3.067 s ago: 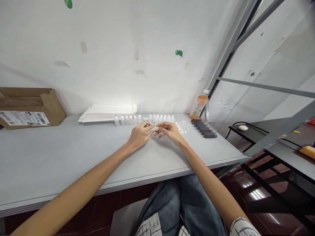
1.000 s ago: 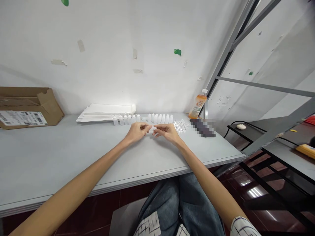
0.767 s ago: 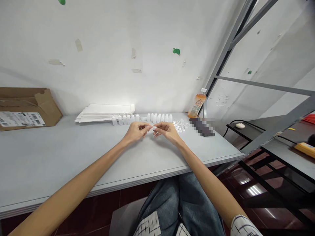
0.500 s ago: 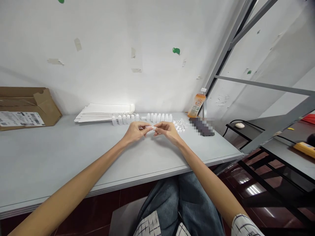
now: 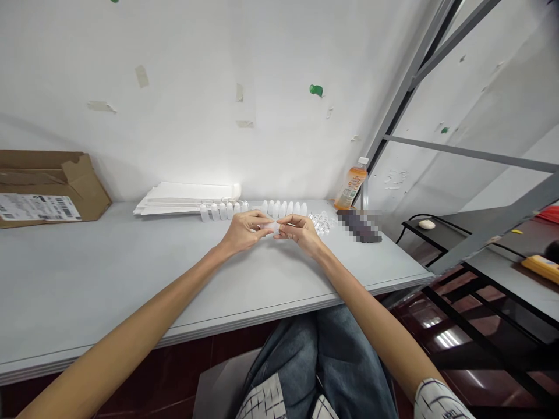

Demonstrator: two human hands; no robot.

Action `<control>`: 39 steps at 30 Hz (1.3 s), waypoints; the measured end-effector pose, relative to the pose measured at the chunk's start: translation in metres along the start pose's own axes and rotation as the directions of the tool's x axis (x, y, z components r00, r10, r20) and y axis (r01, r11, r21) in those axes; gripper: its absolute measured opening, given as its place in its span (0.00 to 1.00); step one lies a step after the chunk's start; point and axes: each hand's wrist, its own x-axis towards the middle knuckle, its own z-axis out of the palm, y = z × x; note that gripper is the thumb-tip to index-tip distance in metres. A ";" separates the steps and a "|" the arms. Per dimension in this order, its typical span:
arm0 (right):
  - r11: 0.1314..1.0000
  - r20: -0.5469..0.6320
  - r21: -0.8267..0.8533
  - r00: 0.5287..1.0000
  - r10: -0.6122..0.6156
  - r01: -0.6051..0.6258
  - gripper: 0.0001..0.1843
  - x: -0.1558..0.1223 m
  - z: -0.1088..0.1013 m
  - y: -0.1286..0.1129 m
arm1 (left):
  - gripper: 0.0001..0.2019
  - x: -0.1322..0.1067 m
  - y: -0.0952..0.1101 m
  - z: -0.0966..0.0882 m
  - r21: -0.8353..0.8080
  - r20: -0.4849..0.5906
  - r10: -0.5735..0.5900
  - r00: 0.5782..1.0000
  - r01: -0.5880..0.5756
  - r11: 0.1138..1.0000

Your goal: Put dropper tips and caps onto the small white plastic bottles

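Note:
Over the tabletop, my two hands meet around a small translucent plastic bottle (image 5: 271,226). Thumb and fingers of my left hand (image 5: 244,231) are closed on its body. My right hand (image 5: 303,233) pinches its right end; whether a cap or tip sits between those fingers is too small to tell. Just behind the hands stands a row of similar small bottles (image 5: 283,208). To the left stands another row of small bottles (image 5: 222,210), with thin tips. Beside my right hand lies a pile of small clear plastic pieces (image 5: 322,223).
White sheets or flat packets (image 5: 174,196) are stacked against the wall. An open cardboard box (image 5: 94,192) stands at the left. At the right are an orange drink bottle (image 5: 350,186), a dark blurred-out object (image 5: 358,226) and a grey metal frame (image 5: 471,244).
The fingers of both hands have spread a little wider around the bottle, and more of its body shows between them. The view has shifted slightly.

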 end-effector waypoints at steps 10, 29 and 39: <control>1.000 0.043 0.015 0.999 0.013 -0.014 0.12 -0.001 -0.002 -0.003 | 0.07 -0.002 -0.002 0.002 0.103 -0.001 0.177 0.984 -0.176 0.979; 0.979 0.025 -0.159 0.992 -0.124 0.127 0.15 0.003 -0.004 -0.004 | 0.15 -0.004 -0.010 0.011 0.099 0.131 0.018 0.991 -0.031 0.995; 0.952 0.130 -0.300 0.991 -0.016 0.055 0.18 -0.001 -0.005 -0.007 | 0.15 -0.004 -0.007 0.006 0.011 0.176 -0.161 0.971 0.161 0.987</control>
